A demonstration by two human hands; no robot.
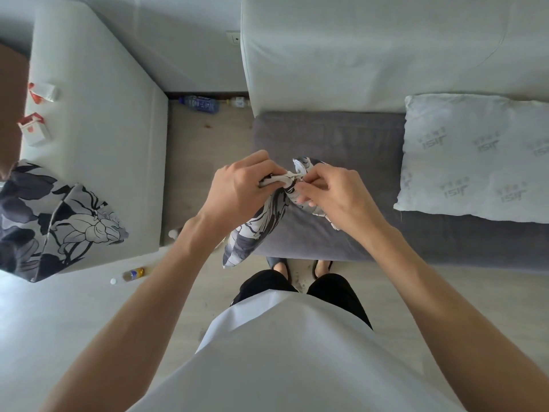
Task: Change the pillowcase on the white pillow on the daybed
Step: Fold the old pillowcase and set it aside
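While hands grip, pillow (475,156) (logo-printed) lies.

A grey daybed (332,138) holds a white pillow (475,156); two bottles (133,274) lie on the wooden floor (202,138).

A grey-and-white floral pillowcase (261,224) hangs bunched at picture centre, its top end gathered, its lower end drooping toward 7 o'clock over the daybed's (341,135) grey front edge. The bare white pillow (475,159), faintly printed, lies flat at 2 o'clock.
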